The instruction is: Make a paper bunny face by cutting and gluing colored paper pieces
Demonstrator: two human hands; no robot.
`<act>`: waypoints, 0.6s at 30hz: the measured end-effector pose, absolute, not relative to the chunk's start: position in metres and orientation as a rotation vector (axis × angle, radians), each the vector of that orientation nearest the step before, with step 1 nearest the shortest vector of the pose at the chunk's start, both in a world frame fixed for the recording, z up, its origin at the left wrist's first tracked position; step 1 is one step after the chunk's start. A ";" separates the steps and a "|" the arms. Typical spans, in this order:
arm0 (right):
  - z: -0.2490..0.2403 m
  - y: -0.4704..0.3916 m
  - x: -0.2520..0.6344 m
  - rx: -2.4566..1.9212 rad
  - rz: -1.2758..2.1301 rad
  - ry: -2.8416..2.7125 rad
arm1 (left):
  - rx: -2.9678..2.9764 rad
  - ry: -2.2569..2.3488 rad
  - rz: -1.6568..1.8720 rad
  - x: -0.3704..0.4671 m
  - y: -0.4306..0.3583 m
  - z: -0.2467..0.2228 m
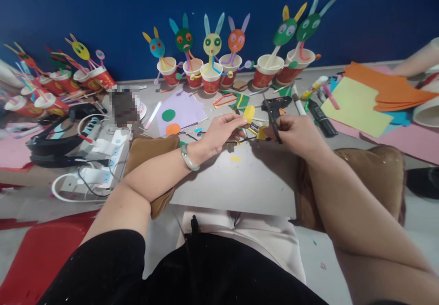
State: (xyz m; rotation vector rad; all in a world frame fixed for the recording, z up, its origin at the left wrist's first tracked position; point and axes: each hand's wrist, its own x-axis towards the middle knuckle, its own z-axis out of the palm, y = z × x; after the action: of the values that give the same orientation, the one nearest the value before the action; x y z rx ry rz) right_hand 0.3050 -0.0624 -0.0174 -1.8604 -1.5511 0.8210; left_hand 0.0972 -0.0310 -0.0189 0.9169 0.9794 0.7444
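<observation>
In pinched left hand [226, 131], small bright yellow paper [248, 114]; in curled right hand [297, 136], black handle [275, 130]

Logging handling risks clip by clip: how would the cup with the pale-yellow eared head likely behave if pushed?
The cup looks papery, so it is probably light and easily dented. It narrows toward its base while the pale-yellow head stands well above it, so it may tip. The head might wobble on its slender blue stem.

Yellow paper piece [249, 114], gold-printed red-and-white paper cups [210, 83], pale green bangle [186, 157], lilac paper sheets [187, 109], dark blue wall [116, 8].
</observation>
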 end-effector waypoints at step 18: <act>-0.013 -0.078 0.333 -2.353 0.268 -1.738 | 2.353 1.165 0.064 0.101 -0.055 -0.049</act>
State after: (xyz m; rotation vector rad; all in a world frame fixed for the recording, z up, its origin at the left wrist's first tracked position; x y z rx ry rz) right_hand 0.3330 -0.0776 -0.0130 -2.3529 -1.7378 0.2681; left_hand 0.1007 -0.0546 -0.0489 2.3530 1.1648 0.0642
